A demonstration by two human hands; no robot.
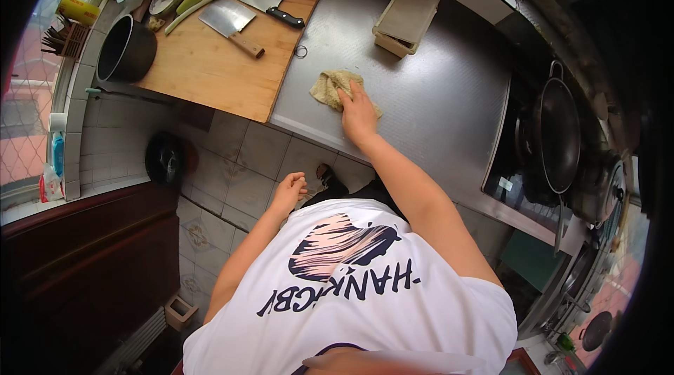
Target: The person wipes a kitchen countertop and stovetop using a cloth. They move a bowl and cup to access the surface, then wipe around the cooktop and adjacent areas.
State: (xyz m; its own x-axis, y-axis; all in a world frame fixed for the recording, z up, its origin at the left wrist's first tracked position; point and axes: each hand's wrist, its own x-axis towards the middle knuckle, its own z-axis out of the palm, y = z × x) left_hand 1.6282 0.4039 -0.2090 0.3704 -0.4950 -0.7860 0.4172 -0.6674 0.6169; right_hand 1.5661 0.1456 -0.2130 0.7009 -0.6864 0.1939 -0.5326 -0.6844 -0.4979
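My right hand (360,115) presses on a crumpled tan cloth (333,89) lying on the metal countertop (421,106); whether its fingers grip the cloth or only rest on it is hard to see. Down beside my body, in front of the counter, my left hand (289,191) is loosely curled, and I cannot tell whether anything is in it. Left of the cloth is a wooden cutting board (210,75) bearing two cleavers, one with a wooden handle (247,45) and one with a black handle (285,16). A lidded plastic box (407,16) stands behind the cloth.
A black pot (128,50) sits at the board's left edge, near bowls and a long green stalk (197,9). To the right, a wok (561,133) rests over the stove (518,170). A small ring (300,52) lies beside the board. Below is the tiled floor (258,164).
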